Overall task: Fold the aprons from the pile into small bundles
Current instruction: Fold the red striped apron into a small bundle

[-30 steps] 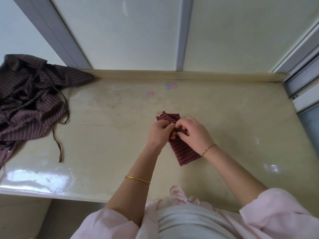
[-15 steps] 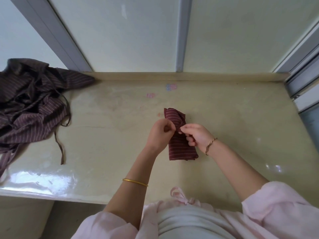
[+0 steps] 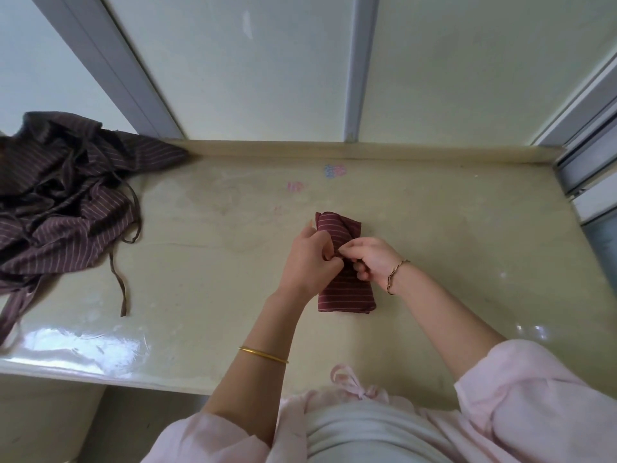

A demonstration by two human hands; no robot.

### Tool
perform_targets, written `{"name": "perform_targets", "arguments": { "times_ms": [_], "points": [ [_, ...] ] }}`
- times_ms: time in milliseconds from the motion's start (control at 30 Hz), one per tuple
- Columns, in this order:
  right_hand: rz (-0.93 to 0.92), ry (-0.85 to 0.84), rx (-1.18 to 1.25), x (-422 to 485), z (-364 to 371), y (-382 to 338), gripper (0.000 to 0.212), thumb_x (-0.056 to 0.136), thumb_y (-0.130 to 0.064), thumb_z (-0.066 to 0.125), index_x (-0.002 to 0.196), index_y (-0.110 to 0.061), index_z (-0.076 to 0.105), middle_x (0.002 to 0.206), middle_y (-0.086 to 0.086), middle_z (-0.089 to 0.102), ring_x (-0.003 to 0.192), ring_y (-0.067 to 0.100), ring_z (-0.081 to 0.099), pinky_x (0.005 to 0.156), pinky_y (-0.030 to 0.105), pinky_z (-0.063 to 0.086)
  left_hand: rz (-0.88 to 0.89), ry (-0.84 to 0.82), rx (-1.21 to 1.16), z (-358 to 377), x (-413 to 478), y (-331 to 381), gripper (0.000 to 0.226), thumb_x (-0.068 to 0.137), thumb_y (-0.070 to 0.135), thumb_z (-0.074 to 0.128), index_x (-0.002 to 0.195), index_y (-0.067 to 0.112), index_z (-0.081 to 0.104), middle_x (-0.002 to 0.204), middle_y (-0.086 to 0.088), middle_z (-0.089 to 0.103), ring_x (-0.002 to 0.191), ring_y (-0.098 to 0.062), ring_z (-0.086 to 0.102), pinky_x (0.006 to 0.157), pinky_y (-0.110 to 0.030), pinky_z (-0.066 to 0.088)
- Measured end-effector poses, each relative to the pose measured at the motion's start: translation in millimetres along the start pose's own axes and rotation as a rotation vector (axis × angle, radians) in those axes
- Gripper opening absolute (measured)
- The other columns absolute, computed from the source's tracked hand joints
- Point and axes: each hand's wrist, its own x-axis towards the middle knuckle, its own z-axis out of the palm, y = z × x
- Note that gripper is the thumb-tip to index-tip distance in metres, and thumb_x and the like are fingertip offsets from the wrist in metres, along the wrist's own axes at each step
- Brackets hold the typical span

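Right now a small red striped bundle (image 3: 347,292) lies on the table (image 3: 217,262), a bit right of the middle, with its long side going from near to far. Both hands meet on top of its middle. The left hand (image 3: 309,262) has curled fingers, and its grip pinches the cloth there. The right hand (image 3: 374,259) pinches the same spot from the other side. I think they hold it this way so the folds do not pop open, maybe while a string gets tucked or tied, but any string is too small to see. The bundle rests flat, so the table helps press it. Far to the left sits the pile of aprons (image 3: 60,208), loose and crumpled, with a thin strap (image 3: 119,285) trailing toward the near edge. The pile is well apart from the hands, which leaves room to fold.
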Motion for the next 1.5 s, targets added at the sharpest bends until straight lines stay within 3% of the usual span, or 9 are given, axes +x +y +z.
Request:
{"name": "perform_targets", "arguments": {
  "times_ms": [100,267,533,800,900,1000,1167,1367,1500],
  "points": [
    [-0.084,-0.027,-0.17,-1.1,3.2,-1.2,0.014,0.092,-0.015,0.058,0.078,-0.013,0.06,0.059,-0.001,0.037,0.049,0.01,0.032,0.042,0.02,0.03,-0.111,-0.065,-0.012,-6.0,0.4,4.3,0.019,0.077,0.009,0.057,0.068,0.015,0.042,0.067,0.003,0.045,0.061,-0.013,0.038,0.053,-0.022,0.031],
    [-0.185,0.059,-0.367,-5.2,-3.1,-3.8,0.008,0.09,-0.018,0.061,0.088,-0.011,0.064,0.062,-0.004,0.05,0.047,0.012,0.041,0.048,0.022,0.039,-0.235,-0.163,-0.222,-25.2,-0.5,-4.8,0.002,0.087,0.01,0.053,0.086,0.011,0.052,0.068,0.001,0.057,0.06,-0.012,0.048,0.057,-0.024,0.039],
    [-0.215,0.038,-0.436,-5.7,-0.3,-4.9,0.007,0.09,-0.016,0.06,0.087,-0.012,0.065,0.063,-0.003,0.053,0.048,0.01,0.043,0.05,0.019,0.041,-0.269,-0.448,-0.09,-34.3,-2.8,-9.5,0.011,0.093,0.025,0.057,0.089,0.015,0.058,0.069,0.004,0.061,0.06,-0.009,0.049,0.056,-0.021,0.04],
    [-0.228,0.04,-0.464,-2.5,3.4,-0.7,0.01,0.09,-0.016,0.059,0.094,-0.011,0.066,0.063,-0.006,0.051,0.051,0.009,0.045,0.05,0.017,0.041,-0.347,-0.314,-0.156,-33.3,-4.4,-17.2,0.031,0.098,0.028,0.046,0.078,0.011,0.063,0.061,0.003,0.056,0.053,-0.01,0.042,0.051,-0.021,0.035],
    [-0.306,0.08,-0.629,-0.1,-0.2,1.8,0.008,0.087,-0.014,0.062,0.09,-0.011,0.069,0.072,-0.009,0.058,0.065,0.006,0.052,0.06,0.013,0.041,-0.49,-0.283,-0.167,-35.6,-4.9,-25.0,0.032,0.098,0.027,0.042,0.076,0.011,0.059,0.061,0.003,0.055,0.055,-0.01,0.041,0.051,-0.021,0.032],
    [-0.348,0.123,-0.827,1.9,-0.4,3.0,0.015,0.088,-0.026,0.061,0.086,-0.012,0.067,0.078,-0.006,0.063,0.073,0.014,0.059,0.07,0.026,0.049,-0.611,-0.307,-0.188,-35.7,-7.6,-29.9,0.038,0.099,0.027,0.038,0.069,0.011,0.057,0.061,0.001,0.054,0.055,-0.012,0.042,0.054,-0.023,0.031],
    [-0.284,0.218,-1.04,4.6,-6.4,3.6,0.027,0.093,-0.032,0.054,0.072,-0.015,0.054,0.068,-0.003,0.055,0.069,0.019,0.056,0.06,0.028,0.042,-0.758,-0.254,-0.163,-38.4,-10.5,-38.8,0.038,0.097,0.02,0.04,0.062,0.01,0.051,0.059,-0.003,0.052,0.051,-0.014,0.039,0.051,-0.024,0.028],
    [-0.239,0.25,-1.062,5.1,-5.9,10.1,0.021,0.094,-0.034,0.052,0.079,-0.02,0.055,0.078,-0.003,0.058,0.079,0.02,0.059,0.062,0.027,0.04,-0.447,0.026,-0.469,-35.0,-5.1,-28.7,0.029,0.095,0.021,0.05,0.073,0.011,0.065,0.079,-0.004,0.069,0.074,-0.013,0.059,0.069,-0.025,0.046],
    [-0.215,0.255,-1.093,3.4,-9.4,7.2,0.021,0.093,-0.04,0.052,0.088,-0.02,0.057,0.08,-0.004,0.055,0.082,0.02,0.058,0.062,0.027,0.037,-0.247,-0.081,-0.514,-22.3,1.5,-5.9,0.025,0.093,0.018,0.055,0.077,0.004,0.068,0.081,-0.006,0.071,0.074,-0.012,0.062,0.072,-0.026,0.05]
  ]
}}
